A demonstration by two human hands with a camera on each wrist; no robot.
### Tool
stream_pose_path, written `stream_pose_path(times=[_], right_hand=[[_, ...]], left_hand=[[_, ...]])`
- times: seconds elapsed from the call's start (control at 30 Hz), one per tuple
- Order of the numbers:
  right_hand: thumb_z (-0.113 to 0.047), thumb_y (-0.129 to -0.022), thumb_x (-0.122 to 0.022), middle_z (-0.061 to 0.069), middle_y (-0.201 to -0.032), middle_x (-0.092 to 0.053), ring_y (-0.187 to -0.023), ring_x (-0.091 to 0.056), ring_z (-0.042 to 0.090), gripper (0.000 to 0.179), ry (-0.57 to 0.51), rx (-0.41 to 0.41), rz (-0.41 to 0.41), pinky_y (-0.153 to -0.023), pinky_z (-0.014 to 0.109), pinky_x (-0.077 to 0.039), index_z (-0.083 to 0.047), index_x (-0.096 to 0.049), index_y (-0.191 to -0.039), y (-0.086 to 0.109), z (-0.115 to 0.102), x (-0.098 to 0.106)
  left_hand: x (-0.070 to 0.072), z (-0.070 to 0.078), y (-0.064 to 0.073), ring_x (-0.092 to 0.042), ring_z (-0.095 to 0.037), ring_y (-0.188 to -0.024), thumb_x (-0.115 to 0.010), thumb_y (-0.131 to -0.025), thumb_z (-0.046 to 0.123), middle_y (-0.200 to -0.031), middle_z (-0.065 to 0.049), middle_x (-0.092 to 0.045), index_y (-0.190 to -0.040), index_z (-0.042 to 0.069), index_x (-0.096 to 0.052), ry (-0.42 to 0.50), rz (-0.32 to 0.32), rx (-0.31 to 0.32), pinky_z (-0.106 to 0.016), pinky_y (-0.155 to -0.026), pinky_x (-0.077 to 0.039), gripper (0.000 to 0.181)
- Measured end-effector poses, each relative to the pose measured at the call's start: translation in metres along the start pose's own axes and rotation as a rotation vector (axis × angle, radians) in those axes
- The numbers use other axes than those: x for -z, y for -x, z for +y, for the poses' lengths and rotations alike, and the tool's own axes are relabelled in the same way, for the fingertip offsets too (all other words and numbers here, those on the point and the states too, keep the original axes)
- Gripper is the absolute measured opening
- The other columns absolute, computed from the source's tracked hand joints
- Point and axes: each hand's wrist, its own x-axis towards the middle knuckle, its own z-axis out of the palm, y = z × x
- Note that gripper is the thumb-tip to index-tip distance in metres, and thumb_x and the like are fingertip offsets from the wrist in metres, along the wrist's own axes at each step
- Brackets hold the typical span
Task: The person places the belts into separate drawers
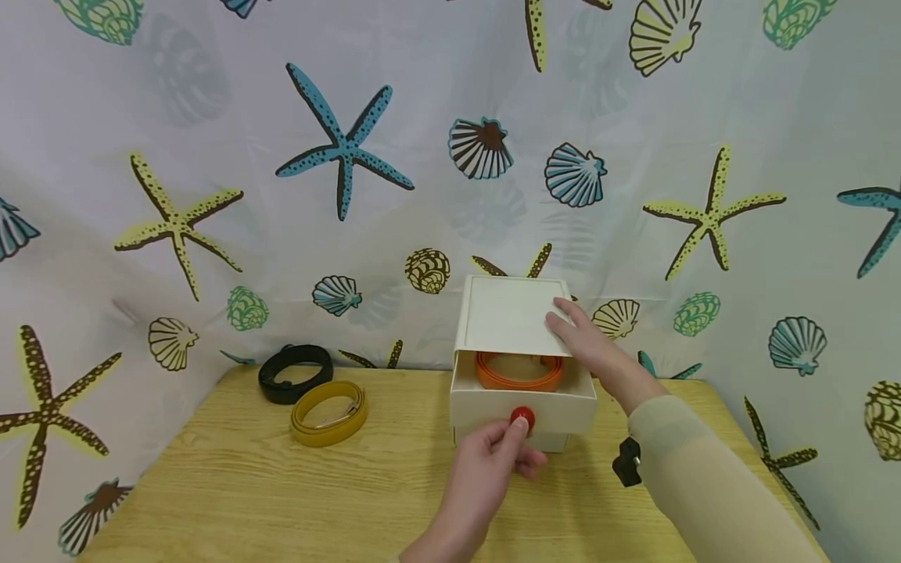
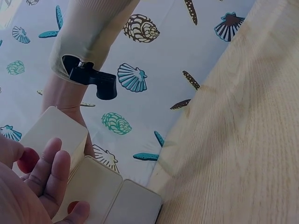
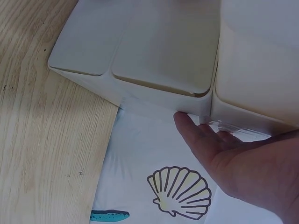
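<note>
A small white drawer box (image 1: 517, 311) stands at the back of the table, its top drawer (image 1: 486, 407) pulled out. A coiled orange belt (image 1: 521, 383) lies in that drawer. My left hand (image 1: 486, 465) pinches the round red knob (image 1: 522, 417) on the drawer front between thumb and fingers. In the left wrist view, a second red knob (image 2: 73, 206) shows on a lower drawer. My right hand (image 1: 587, 336) rests against the box's right side, with fingertips over the top's edge. The right wrist view shows its fingers (image 3: 196, 135) extended along the box's side.
Left of the box, a coiled black belt (image 1: 296, 374) and a coiled yellow belt (image 1: 328, 413) lie on the wooden table (image 1: 317, 500). A white curtain (image 1: 422, 78) printed with shells and starfish hangs behind and at both sides.
</note>
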Motion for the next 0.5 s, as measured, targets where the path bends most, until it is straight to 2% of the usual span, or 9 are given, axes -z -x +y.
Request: stream_pose_path(times=[0.3, 0.5], right_hand=[[-0.039, -0.121, -0.035, 0.017, -0.184, 0.003, -0.166, -0.011, 0.046, 0.065, -0.067, -0.024, -0.043, -0.13, 0.07, -0.016, -0.026, -0.007, -0.179, 0.0, -0.003, 0.003], [-0.041, -0.121, -0.035, 0.017, -0.184, 0.001, -0.166, -0.013, 0.045, 0.066, -0.08, -0.036, -0.044, -0.129, 0.071, -0.017, -0.028, -0.008, -0.179, 0.001, -0.002, 0.004]], left_hand=[[-0.002, 0.0, -0.01, -0.077, -0.03, -0.08, -0.063, -0.114, 0.042, -0.087, -0.007, -0.081, -0.105, 0.007, -0.081, -0.015, 0.016, -0.03, -0.045, -0.098, -0.059, 0.041], [-0.003, -0.001, -0.021, -0.078, -0.029, -0.078, -0.062, -0.114, 0.04, -0.084, -0.006, -0.081, -0.103, 0.005, -0.08, -0.005, 0.02, -0.046, -0.04, -0.093, -0.06, 0.041]])
